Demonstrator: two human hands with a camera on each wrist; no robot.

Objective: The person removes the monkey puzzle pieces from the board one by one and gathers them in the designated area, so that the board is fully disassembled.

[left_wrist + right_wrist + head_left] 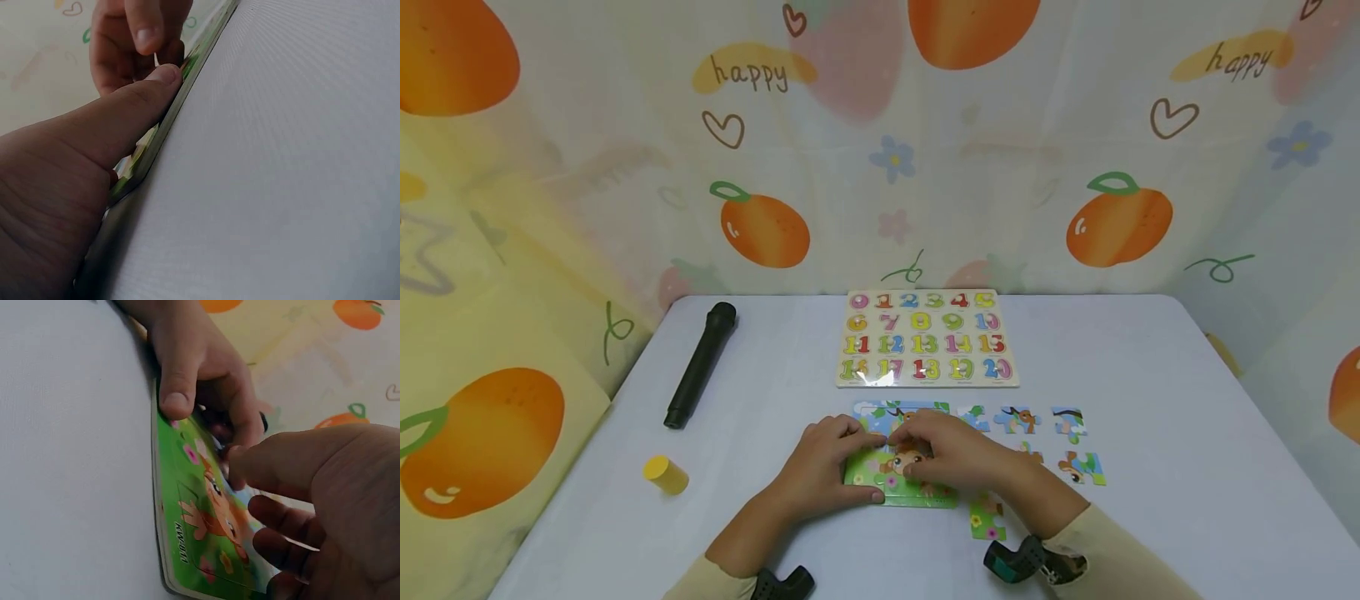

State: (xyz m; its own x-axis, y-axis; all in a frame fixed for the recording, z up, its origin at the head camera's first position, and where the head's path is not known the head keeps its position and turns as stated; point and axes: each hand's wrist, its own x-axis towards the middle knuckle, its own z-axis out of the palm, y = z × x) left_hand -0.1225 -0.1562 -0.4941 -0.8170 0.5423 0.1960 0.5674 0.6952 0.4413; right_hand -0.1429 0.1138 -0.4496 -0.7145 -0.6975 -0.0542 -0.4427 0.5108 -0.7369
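Observation:
A puzzle board (901, 502) with a green and blue cartoon picture lies flat on the table. My left hand (823, 467) rests over its left side, thumb along the near edge, index finger reaching across the picture. From the right, my right hand (955, 454) bends over the board, its fingertips close to the left index finger. In the right wrist view the right hand (337, 494) has loosely bent fingers above the printed animal, and whether a piece sits under the fingertips is hidden. Loose puzzle pieces lie right of the board, among them a green flowered piece (987, 518).
A number board (927, 337) lies behind the puzzle. More jigsaw pieces (1017, 419) are spread to the right, one a corner piece (1082, 468). On the left are a black rod-shaped object (702, 367) and a yellow cylinder (666, 474). A printed curtain (850, 208) hangs behind the table.

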